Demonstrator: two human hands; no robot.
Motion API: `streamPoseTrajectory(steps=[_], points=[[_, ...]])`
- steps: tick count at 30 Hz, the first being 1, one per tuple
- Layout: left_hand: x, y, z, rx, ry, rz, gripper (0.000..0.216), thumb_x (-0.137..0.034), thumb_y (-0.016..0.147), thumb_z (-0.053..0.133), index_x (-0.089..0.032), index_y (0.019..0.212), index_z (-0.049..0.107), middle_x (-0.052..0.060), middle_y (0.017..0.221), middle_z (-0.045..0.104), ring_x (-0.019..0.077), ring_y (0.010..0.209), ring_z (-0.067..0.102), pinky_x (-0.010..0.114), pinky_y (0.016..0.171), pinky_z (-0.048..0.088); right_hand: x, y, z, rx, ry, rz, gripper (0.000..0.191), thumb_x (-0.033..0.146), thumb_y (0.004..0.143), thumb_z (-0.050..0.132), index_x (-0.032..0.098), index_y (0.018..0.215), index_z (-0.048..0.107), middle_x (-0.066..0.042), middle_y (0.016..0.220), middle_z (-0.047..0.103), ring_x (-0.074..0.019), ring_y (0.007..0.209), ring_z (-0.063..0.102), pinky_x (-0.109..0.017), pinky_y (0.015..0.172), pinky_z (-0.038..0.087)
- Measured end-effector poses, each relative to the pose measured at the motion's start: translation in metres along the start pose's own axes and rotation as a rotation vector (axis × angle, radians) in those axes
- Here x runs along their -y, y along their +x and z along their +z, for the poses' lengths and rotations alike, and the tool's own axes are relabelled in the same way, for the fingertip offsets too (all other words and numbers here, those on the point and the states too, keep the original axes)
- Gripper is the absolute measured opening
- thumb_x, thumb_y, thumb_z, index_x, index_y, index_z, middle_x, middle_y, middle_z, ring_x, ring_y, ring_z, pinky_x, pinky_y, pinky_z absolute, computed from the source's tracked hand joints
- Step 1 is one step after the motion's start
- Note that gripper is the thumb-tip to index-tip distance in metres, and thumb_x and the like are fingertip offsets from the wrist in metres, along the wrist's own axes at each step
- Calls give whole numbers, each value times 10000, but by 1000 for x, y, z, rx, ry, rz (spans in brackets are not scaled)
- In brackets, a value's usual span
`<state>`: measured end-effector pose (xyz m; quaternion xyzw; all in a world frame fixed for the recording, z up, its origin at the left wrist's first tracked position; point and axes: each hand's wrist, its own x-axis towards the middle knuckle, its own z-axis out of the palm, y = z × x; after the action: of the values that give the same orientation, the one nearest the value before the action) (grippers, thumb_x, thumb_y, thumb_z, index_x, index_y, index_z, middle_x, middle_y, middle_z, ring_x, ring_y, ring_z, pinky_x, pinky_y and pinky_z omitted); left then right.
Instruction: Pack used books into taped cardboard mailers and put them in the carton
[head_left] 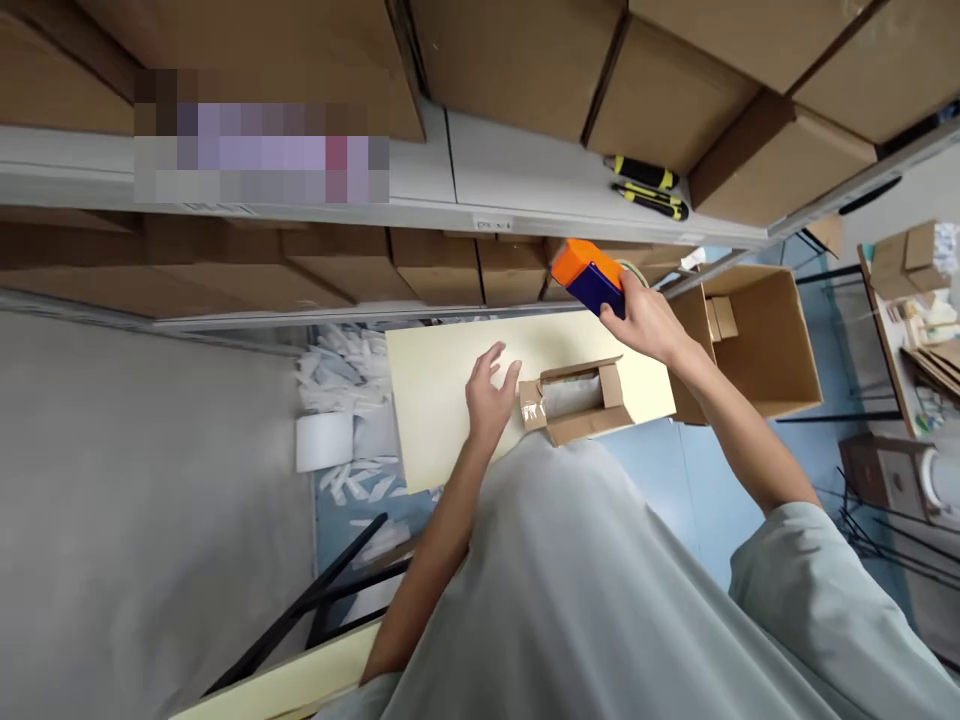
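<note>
Two hands — right grip (649, 320) tight on orange-blue dispenser (589, 275), left grip (489, 398) apart by carton (581, 425).

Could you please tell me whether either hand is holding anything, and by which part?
The right hand grips the orange-and-blue tape dispenser by its blue end; the left hand is open, holding nothing.

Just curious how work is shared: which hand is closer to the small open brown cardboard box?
Left. The left hand lies beside the taped end of the small brown cardboard box; the right hand is past its far corner, holding an orange-and-blue plastic tape dispenser.
</note>
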<state>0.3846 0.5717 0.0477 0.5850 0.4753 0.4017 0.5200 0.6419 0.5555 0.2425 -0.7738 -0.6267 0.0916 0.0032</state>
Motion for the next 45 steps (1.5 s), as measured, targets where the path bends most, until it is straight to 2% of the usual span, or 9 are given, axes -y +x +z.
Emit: streamPoseTrajectory(steps=[6, 13, 17, 20, 23, 25, 30, 36, 45], points=[[-119, 117, 37, 138, 142, 554, 553, -565, 1131, 463, -257, 1563, 618, 103, 1618, 643, 277, 1515, 595, 475, 1308, 453, -14, 120, -7, -86, 6, -297, 462, 441, 1125, 330, 122, 1435, 456, -253, 1323, 691, -427, 1277, 658, -635, 1135, 478], [-106, 204, 85, 154, 284, 511, 595, -530, 1097, 515, -217, 1596, 590, 132, 1628, 631, 307, 1523, 590, 493, 1375, 341, -20, 224, -2, -15, 24, -295, 432, 290, 1067, 415, 50, 1415, 505, -311, 1456, 669, -461, 1403, 615, -754, 1227, 335], [-91, 177, 74, 104, 295, 444, 616, -576, 1084, 538, -259, 1612, 566, 108, 1632, 628, 305, 1561, 548, 504, 1378, 325, -6, 219, -24, 60, -24, -194, 449, 197, 1077, 426, 1, 1460, 555, -319, 1486, 668, -410, 1441, 616, -597, 1261, 382], [-72, 127, 54, 38, 273, 337, 654, -661, 1039, 605, -339, 1606, 560, 68, 1659, 599, 311, 1598, 501, 485, 1350, 382, -5, 189, -32, -100, -42, -231, 650, 289, 1094, 457, -108, 1608, 419, -336, 1703, 448, -496, 1596, 423, -598, 1307, 284], [-43, 54, 30, -46, 250, 167, 667, -713, 1013, 628, -394, 1593, 551, 56, 1683, 563, 319, 1582, 515, 471, 1292, 466, -18, 125, -18, -315, 128, -257, 769, 479, 1128, 100, 89, 1500, 648, -143, 1538, 659, -427, 1562, 498, -505, 1290, 306], [-24, 1, 19, -98, 255, 30, 667, -723, 1010, 632, -380, 1577, 561, 85, 1634, 603, 325, 1513, 583, 480, 1235, 524, -30, 64, 3, -338, 334, -179, 680, 581, 1153, 184, 195, 1373, 698, -133, 1362, 715, -380, 1316, 702, -507, 1172, 486], [13, -87, 25, -135, 370, -205, 619, -654, 960, 737, -275, 1444, 667, 145, 1473, 699, 317, 1267, 720, 451, 1016, 645, -58, -61, 113, 278, 467, -32, 430, 380, 1153, 353, 201, 1275, 725, -121, 1159, 814, -276, 1072, 787, -429, 992, 609], [52, -81, 39, -159, 407, -404, 377, -407, 933, 770, -211, 1251, 724, 110, 1157, 813, 240, 955, 756, 375, 896, 613, -53, -77, 221, 609, 612, 185, 291, 263, 1105, 542, 153, 1281, 745, -152, 1290, 827, -253, 1230, 784, -319, 1031, 574], [90, -68, 31, -152, 172, -560, 164, -315, 873, 741, -161, 924, 767, 61, 852, 782, 181, 778, 696, 309, 762, 578, -31, -66, 255, 638, 677, 281, 337, 249, 1085, 601, 97, 1364, 712, -161, 1310, 817, -229, 1225, 773, -300, 1032, 579]])
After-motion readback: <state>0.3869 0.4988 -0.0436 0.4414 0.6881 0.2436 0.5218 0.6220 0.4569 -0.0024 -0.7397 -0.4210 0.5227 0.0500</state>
